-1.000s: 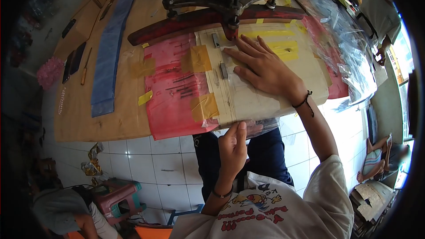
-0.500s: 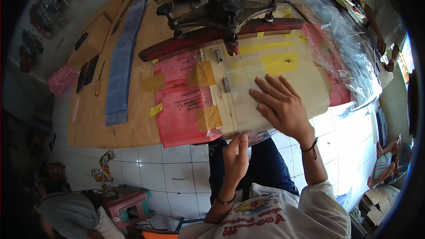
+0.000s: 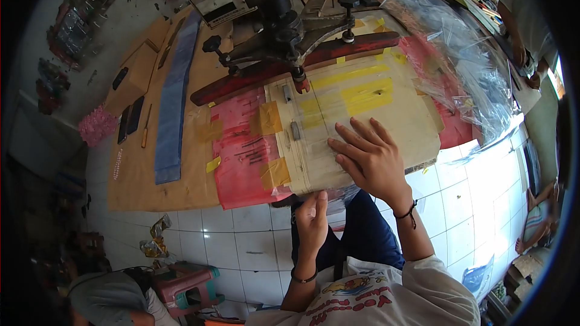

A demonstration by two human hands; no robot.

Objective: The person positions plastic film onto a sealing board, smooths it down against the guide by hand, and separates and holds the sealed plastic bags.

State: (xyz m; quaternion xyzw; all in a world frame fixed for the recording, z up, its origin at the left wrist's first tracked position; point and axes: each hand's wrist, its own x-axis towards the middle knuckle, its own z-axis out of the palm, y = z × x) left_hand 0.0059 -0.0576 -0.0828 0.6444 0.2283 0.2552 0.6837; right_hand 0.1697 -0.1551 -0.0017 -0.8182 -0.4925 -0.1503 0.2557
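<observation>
My right hand [image 3: 373, 160] lies flat with spread fingers on the clear sheet over the cream board [image 3: 405, 124]. At the board's near edge, my left hand [image 3: 312, 214] pinches the edge of the clear plastic film [image 3: 341, 198]. Yellow tape [image 3: 370, 95] and two small metal bars, one of them [image 3: 295, 130] nearer me, sit on the board. To its left is red film [image 3: 238, 166] with tan tape patches. A red bar [image 3: 241, 81] on a black metal clamp [image 3: 290, 33] spans the far side of the board.
A blue strip [image 3: 172, 105], phones [image 3: 134, 115] and a wooden-handled tool [image 3: 145, 136] lie at left. Crumpled clear plastic [image 3: 459, 78] covers the right side. Other people are at the right [image 3: 522, 18] and lower left [image 3: 112, 299]. A stool [image 3: 187, 290] stands below.
My right hand has slid down the board toward me, away from the clamp. My left hand stays at the near edge. The camera view has shifted.
</observation>
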